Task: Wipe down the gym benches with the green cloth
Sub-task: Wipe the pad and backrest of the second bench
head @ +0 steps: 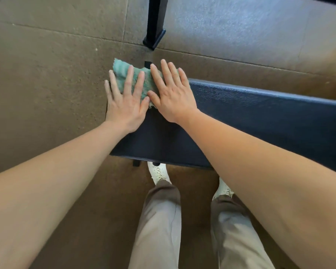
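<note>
Up at the left end of the pad, both hands are flat with straight fingers: left hand (124, 105) and right hand (173, 98) side by side, pressing the green cloth (118, 68) bunched under them at the far corner. From there the bench's tabletop (260, 117) runs long-ways off to the right, so the right hand's nearer the rest. Guessing the sweep goes that way. A black post (155, 22) stands on the floor just beyond the cloth.
</note>
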